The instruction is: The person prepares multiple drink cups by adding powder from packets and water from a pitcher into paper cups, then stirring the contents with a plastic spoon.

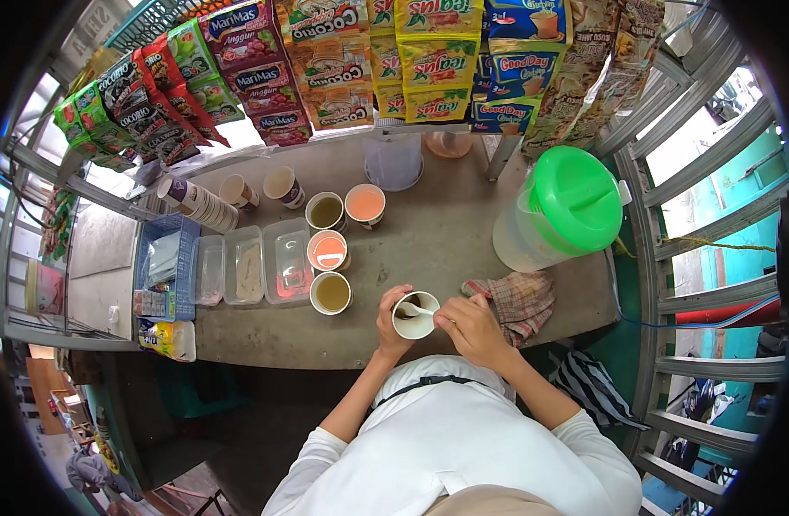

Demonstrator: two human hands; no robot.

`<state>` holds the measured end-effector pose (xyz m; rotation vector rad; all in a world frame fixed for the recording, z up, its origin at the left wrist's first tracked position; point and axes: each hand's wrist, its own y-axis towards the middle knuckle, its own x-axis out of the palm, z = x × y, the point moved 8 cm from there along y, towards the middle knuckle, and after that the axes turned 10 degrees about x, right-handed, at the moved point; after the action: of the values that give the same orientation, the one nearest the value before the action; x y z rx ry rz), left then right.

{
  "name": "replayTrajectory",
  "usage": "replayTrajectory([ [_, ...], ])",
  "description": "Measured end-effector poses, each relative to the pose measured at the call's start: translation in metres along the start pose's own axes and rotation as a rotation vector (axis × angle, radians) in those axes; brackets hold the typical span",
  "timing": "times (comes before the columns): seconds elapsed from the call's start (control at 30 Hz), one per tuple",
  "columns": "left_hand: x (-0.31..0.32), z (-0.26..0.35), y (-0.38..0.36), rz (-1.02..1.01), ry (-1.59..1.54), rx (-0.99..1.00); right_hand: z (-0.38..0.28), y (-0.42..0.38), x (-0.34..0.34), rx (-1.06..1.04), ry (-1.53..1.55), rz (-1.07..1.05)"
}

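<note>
Near the counter's front edge, my left hand is wrapped round the left side of a paper cup with dark contents. My right hand pinches the handle of a white spoon, whose other end is inside that cup. To the left stand several filled cups, among them one with a greenish-brown drink, one with an orange drink and one with orange contents and a white curved shape. A checked cloth lies crumpled just right of my right hand.
A green-lidded pitcher stands at the right of the counter. Plastic containers, a blue basket and stacked cups are on the left. Drink sachets hang across the back; metal bars line the right side.
</note>
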<state>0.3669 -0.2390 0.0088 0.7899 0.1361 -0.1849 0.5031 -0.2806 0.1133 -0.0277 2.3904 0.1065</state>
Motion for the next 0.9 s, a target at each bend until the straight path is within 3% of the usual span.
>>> replayTrajectory([
  [0.73, -0.003, 0.001, 0.000, 0.069, -0.035, -0.016, -0.009, 0.003, -0.002, -0.070, -0.059, -0.035],
  [0.9, -0.003, 0.003, 0.003, 0.065, -0.039, -0.009, -0.009, 0.004, -0.002, -0.074, -0.116, 0.038],
])
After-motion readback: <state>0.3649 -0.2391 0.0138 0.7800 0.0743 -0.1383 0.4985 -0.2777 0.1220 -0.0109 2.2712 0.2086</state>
